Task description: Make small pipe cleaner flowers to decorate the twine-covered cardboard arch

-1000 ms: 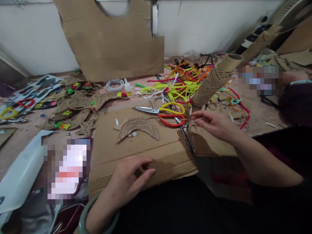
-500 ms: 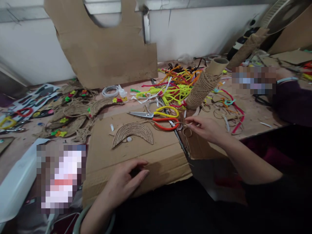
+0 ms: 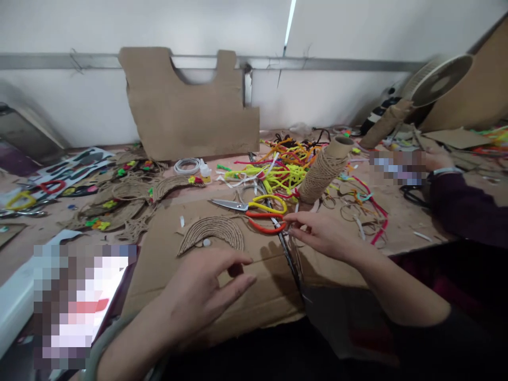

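A crescent of coiled brown twine (image 3: 214, 226) lies on the cardboard (image 3: 156, 264), with a small white disc (image 3: 206, 242) at its inner curve. My left hand (image 3: 212, 286) is just in front of the crescent, thumb and index finger apart and nothing between them. Scissors (image 3: 246, 207) with one yellow and one orange handle lie beyond, blades pointing left. At the end of the orange handle, my right hand (image 3: 317, 233) pinches the thin twine that runs from the crescent; the fingertips partly hide it.
A cardboard tube wound with twine (image 3: 323, 172) leans behind my right hand. Bright chenille strips (image 3: 281, 177) are piled beside it. Finished twine pieces (image 3: 115, 198) and a glue bottle (image 3: 205, 170) are to the left. At the right, a co-worker's purple sleeve (image 3: 456, 198) reaches in.
My right hand has moved left to the orange handle. My left hand has moved forward, closer to the crescent, its fingers wider apart. The view has tilted upward.
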Available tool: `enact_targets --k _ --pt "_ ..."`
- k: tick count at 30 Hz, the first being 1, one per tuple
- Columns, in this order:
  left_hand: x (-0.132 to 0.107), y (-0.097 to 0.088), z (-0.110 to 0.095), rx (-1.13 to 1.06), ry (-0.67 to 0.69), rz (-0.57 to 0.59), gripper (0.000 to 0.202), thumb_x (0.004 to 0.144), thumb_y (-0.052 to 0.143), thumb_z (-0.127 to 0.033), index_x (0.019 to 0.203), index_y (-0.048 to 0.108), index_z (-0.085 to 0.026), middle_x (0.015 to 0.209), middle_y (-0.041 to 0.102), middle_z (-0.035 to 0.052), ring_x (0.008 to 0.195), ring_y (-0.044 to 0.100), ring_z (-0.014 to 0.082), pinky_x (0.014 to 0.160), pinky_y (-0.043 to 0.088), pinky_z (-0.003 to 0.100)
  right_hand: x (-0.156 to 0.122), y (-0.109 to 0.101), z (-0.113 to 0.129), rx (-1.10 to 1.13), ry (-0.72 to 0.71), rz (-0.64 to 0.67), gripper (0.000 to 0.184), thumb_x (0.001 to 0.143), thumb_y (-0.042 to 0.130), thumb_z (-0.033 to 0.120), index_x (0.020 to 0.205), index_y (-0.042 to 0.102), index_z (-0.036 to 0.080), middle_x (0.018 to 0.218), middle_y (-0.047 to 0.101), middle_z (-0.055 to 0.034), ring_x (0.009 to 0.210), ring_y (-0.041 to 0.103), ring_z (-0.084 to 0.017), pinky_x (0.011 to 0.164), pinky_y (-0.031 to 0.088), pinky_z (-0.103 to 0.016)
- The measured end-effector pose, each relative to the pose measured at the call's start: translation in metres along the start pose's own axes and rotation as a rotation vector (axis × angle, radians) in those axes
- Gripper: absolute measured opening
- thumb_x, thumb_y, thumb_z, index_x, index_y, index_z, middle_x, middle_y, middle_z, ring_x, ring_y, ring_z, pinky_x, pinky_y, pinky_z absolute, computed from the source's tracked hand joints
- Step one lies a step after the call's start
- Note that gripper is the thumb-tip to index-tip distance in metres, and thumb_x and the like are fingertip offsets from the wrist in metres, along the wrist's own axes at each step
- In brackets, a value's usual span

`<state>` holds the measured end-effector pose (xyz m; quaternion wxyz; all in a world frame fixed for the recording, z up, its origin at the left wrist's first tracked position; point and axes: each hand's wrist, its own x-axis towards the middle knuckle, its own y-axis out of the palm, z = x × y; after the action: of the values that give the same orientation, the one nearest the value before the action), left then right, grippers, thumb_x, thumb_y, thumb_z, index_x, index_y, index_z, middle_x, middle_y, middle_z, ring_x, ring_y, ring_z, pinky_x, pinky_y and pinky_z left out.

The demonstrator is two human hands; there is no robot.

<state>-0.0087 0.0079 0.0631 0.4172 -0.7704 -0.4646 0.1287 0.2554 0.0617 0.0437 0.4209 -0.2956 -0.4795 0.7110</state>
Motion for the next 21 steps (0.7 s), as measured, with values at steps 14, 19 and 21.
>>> enact_targets --k 14,19,21 --pt "0.039 0.044 0.073 -0.215 -0.149 -0.354 0.021 0.083 0.051 -0.031 0.082 0.066 -0.015 0.061 0.065 0.0006 0.054 0.055 0.0101 0.051 0.043 0.021 0.08 -0.008 -0.017 -0.195 0.021 -0.029 0.029 0.085 0.043 0.032 0.105 0.063 0.022 0.093 0.069 -0.004 0.079 0.063 -0.018 0.066 0.045 -0.026" --pt "0.038 0.046 0.076 -0.228 -0.142 -0.374 0.021 0.084 0.05 -0.03 0.082 0.065 -0.016 0.061 0.064 -0.0003 0.051 0.054 0.0094 0.05 0.043 0.021 0.132 0.0 -0.018 -0.47 0.095 -0.111 0.039 0.088 0.037 0.023 0.125 0.05 0.023 0.126 0.055 -0.0094 0.091 0.062 -0.023 0.068 0.046 -0.031" --pt "0.037 0.047 0.08 -0.231 -0.151 -0.384 0.021 0.084 0.05 -0.03 0.082 0.065 -0.016 0.059 0.063 -0.0005 0.05 0.053 0.0093 0.049 0.043 0.021 0.146 0.004 -0.023 -0.584 0.077 -0.098 0.048 0.087 0.033 0.014 0.134 0.039 0.024 0.139 0.04 -0.0117 0.088 0.063 -0.023 0.063 0.047 -0.031"
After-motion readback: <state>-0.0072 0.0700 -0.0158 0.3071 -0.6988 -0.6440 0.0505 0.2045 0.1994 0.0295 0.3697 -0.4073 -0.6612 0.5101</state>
